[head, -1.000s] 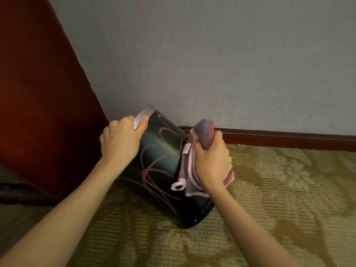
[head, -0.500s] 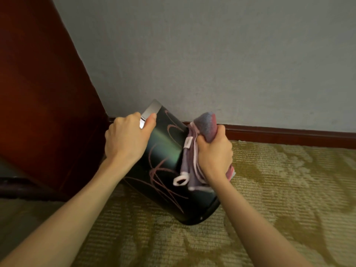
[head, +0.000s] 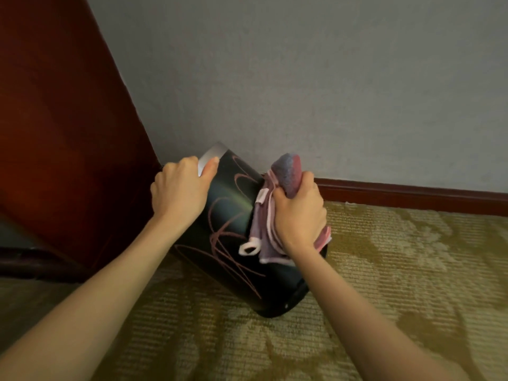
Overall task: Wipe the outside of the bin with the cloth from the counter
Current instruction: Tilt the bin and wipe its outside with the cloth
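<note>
A black bin (head: 231, 232) with pink scribble lines and a silver rim is tilted toward the far left, its base resting on the carpet near me. My left hand (head: 180, 192) grips its silver rim at the top. My right hand (head: 299, 215) is closed around a bunched pink and purple cloth (head: 264, 224) and presses it against the bin's right side. A white loop of the cloth hangs down over the bin's wall. The bin's opening faces away and is hidden.
A dark red wooden panel (head: 63, 133) rises on the left. A grey wall (head: 302, 78) with a dark red skirting board (head: 412, 195) runs behind the bin. Patterned yellow-green carpet (head: 384, 270) covers the floor.
The cloth hand has slid slightly up the bin's right side. The left hand has kept its hold on the rim, and the bin stays tilted.
</note>
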The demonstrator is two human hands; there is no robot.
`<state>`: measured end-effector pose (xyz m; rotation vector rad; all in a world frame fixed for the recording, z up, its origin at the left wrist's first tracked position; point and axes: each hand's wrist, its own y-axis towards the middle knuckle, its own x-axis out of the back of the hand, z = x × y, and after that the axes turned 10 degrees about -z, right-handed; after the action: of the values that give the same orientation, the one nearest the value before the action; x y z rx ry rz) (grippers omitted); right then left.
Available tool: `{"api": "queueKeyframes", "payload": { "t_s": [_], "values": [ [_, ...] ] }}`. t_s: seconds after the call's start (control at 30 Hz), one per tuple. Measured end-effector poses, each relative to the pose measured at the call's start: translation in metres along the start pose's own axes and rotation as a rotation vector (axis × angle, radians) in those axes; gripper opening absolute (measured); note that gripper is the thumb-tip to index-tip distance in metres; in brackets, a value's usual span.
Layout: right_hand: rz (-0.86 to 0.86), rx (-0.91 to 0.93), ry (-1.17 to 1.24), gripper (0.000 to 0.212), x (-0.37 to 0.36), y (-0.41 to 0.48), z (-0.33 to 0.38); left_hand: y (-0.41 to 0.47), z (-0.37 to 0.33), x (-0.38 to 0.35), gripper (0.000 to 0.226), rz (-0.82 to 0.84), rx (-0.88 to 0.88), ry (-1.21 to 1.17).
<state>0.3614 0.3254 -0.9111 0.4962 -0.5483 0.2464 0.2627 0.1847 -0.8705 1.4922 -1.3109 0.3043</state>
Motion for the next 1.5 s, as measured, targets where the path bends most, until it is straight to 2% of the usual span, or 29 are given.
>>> {"api": "queueKeyframes", "payload": {
  "t_s": [0.1, 0.2, 0.37, 0.47, 0.57, 0.7, 0.83, 0.97, 1.1, 1.27, 1.37, 1.5],
  "values": [
    [-0.067, 0.076, 0.077, 0.038, 0.006, -0.029, 0.005, 0.004, -0.004, -0.002, 0.053, 0.005, 0.012, 0.005],
    [-0.091, 0.131, 0.117, 0.034, 0.008, -0.051, 0.006, 0.004, -0.007, -0.004, 0.053, 0.009, 0.002, 0.006],
    [-0.05, 0.134, 0.133, 0.034, 0.009, -0.04, 0.006, 0.004, -0.009, -0.001, 0.054, 0.002, -0.003, -0.017],
    [0.003, 0.071, 0.121, 0.03, 0.006, -0.02, 0.007, 0.0, -0.008, 0.003, 0.057, 0.004, -0.003, -0.017],
    [0.085, -0.072, 0.065, 0.028, 0.0, 0.009, 0.006, -0.009, -0.007, 0.007, 0.057, 0.003, -0.027, -0.036],
    [0.224, -0.204, 0.006, 0.04, -0.01, 0.038, -0.003, -0.016, -0.006, 0.012, 0.055, -0.002, -0.065, -0.031],
    [0.29, -0.272, -0.019, 0.044, -0.015, 0.052, -0.009, -0.019, -0.009, 0.013, 0.054, -0.003, -0.074, -0.042],
    [0.214, -0.218, 0.005, 0.039, -0.009, 0.044, -0.013, -0.017, -0.013, 0.011, 0.051, -0.025, -0.084, -0.022],
    [0.031, -0.09, 0.026, 0.03, 0.006, 0.015, -0.018, -0.012, -0.015, 0.008, 0.049, -0.022, -0.099, -0.026],
    [-0.107, 0.052, 0.145, 0.034, 0.02, -0.034, -0.027, -0.004, -0.022, 0.002, 0.054, -0.018, -0.089, -0.006],
    [-0.115, 0.12, 0.158, 0.036, 0.024, -0.052, -0.034, -0.008, -0.025, 0.001, 0.055, -0.045, -0.101, 0.001],
    [-0.073, 0.081, 0.187, 0.033, 0.027, -0.039, -0.039, -0.014, -0.028, 0.005, 0.055, -0.057, -0.119, -0.02]
  ]
}}
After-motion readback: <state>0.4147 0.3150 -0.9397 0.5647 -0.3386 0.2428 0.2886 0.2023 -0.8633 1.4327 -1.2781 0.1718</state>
